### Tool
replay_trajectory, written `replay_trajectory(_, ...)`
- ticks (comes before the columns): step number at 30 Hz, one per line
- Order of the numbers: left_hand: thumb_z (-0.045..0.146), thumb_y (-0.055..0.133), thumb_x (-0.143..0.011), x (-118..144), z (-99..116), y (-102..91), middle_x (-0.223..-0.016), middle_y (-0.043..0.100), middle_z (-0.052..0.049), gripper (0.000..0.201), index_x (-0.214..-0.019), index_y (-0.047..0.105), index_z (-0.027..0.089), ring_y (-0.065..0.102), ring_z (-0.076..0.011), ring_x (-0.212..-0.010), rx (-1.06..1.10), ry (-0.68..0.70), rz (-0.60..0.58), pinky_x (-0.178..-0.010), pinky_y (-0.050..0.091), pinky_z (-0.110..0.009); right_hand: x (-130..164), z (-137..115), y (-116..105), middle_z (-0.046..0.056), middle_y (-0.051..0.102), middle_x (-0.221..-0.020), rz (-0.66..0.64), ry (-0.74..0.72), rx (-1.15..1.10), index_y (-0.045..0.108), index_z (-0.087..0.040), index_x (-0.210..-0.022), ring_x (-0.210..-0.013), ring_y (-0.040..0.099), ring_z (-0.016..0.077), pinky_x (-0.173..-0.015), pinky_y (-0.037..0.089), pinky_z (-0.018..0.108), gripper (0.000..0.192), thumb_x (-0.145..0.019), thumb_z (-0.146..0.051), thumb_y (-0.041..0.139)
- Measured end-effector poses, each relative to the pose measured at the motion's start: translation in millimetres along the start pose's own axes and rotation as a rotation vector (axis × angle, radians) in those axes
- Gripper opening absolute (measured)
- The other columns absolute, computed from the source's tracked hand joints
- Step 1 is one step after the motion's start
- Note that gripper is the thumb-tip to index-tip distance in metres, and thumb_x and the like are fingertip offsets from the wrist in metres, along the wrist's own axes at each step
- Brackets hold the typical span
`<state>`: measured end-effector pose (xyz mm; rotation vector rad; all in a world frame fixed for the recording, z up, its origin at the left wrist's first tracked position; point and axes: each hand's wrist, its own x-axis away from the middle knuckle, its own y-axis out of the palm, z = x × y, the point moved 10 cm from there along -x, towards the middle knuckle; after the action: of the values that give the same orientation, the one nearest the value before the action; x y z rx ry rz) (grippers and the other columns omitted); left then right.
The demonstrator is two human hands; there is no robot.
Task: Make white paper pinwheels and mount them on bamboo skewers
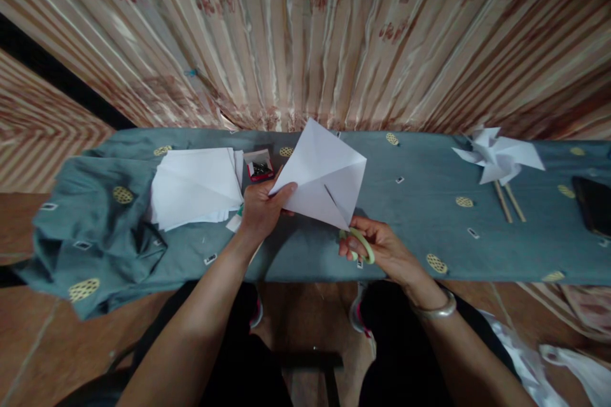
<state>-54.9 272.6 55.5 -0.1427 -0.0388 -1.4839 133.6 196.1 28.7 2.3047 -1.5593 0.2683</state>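
We pinch the left corner of the sheet (329,156) in our left hand (260,210), above the cloth (410,203); our right hand (379,243) curls round the scissors (368,250), which meet the sheet's near corner. We have the stack (195,187) at left, the pinwheel (501,156) at right

Left hand (261,211) partly out of sight beneath white paper (317,168)

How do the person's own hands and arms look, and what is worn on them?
The left hand and right hand wear no gloves, and no sleeves show on the forearms. A silver-coloured bangle circles the right arm near the wrist; the left has none visible.
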Motion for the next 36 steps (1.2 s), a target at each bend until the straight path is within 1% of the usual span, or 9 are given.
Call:
replay_trajectory(5,0.031,0.068,-0.070,0,1,-0.4,-0.052,0.061,0.003,0.018,-0.071,0.072,0.014,0.053,-0.0102,-0.042,0.013,0.008,0.007,-0.036,0.047,-0.020,0,3,-1,-0.001,0.065,-0.066,0.012,0.023,-0.033,0.062,-0.019,-0.084,-0.054,0.058,0.0082,-0.052,0.048,0.020,0.042,-0.066,-0.051,0.080)
replay_trajectory(10,0.031,0.068,-0.071,0,0,-1.4,-0.053,0.063,0.002,0.018,-0.072,0.072,0.013,0.054,-0.0110,-0.043,-0.002,-0.004,0.019,-0.037,0.048,-0.021,1,5,-2,-0.003,0.064,-0.064,0.028,0.047,-0.057,0.060,-0.019,-0.078,-0.053,0.058,0.0080,-0.052,0.048,0.020,0.042,-0.062,-0.050,0.082)
replay_trajectory(14,0.030,0.068,-0.071,0,1,-0.9,-0.054,0.063,0.002,0.018,-0.073,0.073,0.013,0.055,-0.0116,-0.044,-0.014,-0.004,0.014,-0.038,0.049,-0.022,1,4,-2,-0.002,0.064,-0.062,0.041,0.055,-0.058,0.061,-0.018,-0.077,-0.052,0.057,0.0077,-0.051,0.046,0.020,0.043,-0.060,-0.050,0.083)
replay_trajectory(22,0.029,0.068,-0.071,0,1,-1.6,-0.054,0.062,0.002,0.017,-0.075,0.073,0.014,0.054,-0.0106,-0.043,-0.005,-0.005,0.025,-0.037,0.048,-0.021,0,3,-2,-0.003,0.063,-0.059,0.053,0.050,-0.040,0.060,-0.018,-0.072,-0.050,0.055,0.0071,-0.050,0.045,0.020,0.041,-0.061,-0.051,0.082)
replay_trajectory(26,0.030,0.069,-0.070,0,0,-1.1,-0.054,0.062,0.002,0.017,-0.074,0.073,0.014,0.054,-0.0106,-0.043,0.008,-0.012,0.030,-0.037,0.048,-0.021,0,4,-2,-0.003,0.063,-0.059,0.060,0.052,-0.037,0.061,-0.018,-0.073,-0.050,0.055,0.0071,-0.049,0.045,0.020,0.043,-0.060,-0.053,0.082)
replay_trajectory(28,0.030,0.069,-0.070,0,1,-0.7,-0.053,0.062,0.002,0.017,-0.072,0.073,0.013,0.054,-0.0106,-0.043,0.018,-0.013,0.030,-0.036,0.048,-0.021,0,5,0,-0.003,0.063,-0.060,0.052,0.059,-0.035,0.060,-0.018,-0.076,-0.050,0.055,0.0073,-0.048,0.044,0.019,0.045,-0.059,-0.054,0.082)
replay_trajectory(31,0.031,0.070,-0.068,-2,1,-3.7,-0.052,0.062,0.002,0.019,-0.071,0.072,0.013,0.054,-0.0108,-0.043,0.033,-0.008,0.042,-0.036,0.046,-0.020,3,6,2,-0.003,0.064,-0.063,0.017,0.089,0.000,0.059,-0.019,-0.089,-0.052,0.055,0.0076,-0.049,0.044,0.020,0.049,-0.061,-0.051,0.082)
replay_trajectory(34,0.034,0.072,-0.065,-6,3,-16.0,-0.052,0.061,0.002,0.022,-0.070,0.072,0.012,0.054,-0.0106,-0.043,0.053,0.013,0.097,-0.037,0.046,-0.020,12,7,-1,-0.004,0.062,-0.064,-0.028,0.121,0.079,0.060,-0.019,-0.102,-0.053,0.054,0.0071,-0.050,0.043,0.020,0.054,-0.062,-0.047,0.083)
replay_trajectory(36,0.036,0.073,-0.064,-8,3,-25.8,-0.050,0.060,0.003,0.024,-0.069,0.071,0.012,0.052,-0.0100,-0.043,0.055,0.029,0.131,-0.038,0.046,-0.020,19,10,-10,-0.005,0.059,-0.064,-0.043,0.135,0.145,0.063,-0.018,-0.102,-0.052,0.050,0.0065,-0.048,0.040,0.019,0.053,-0.062,-0.046,0.083)
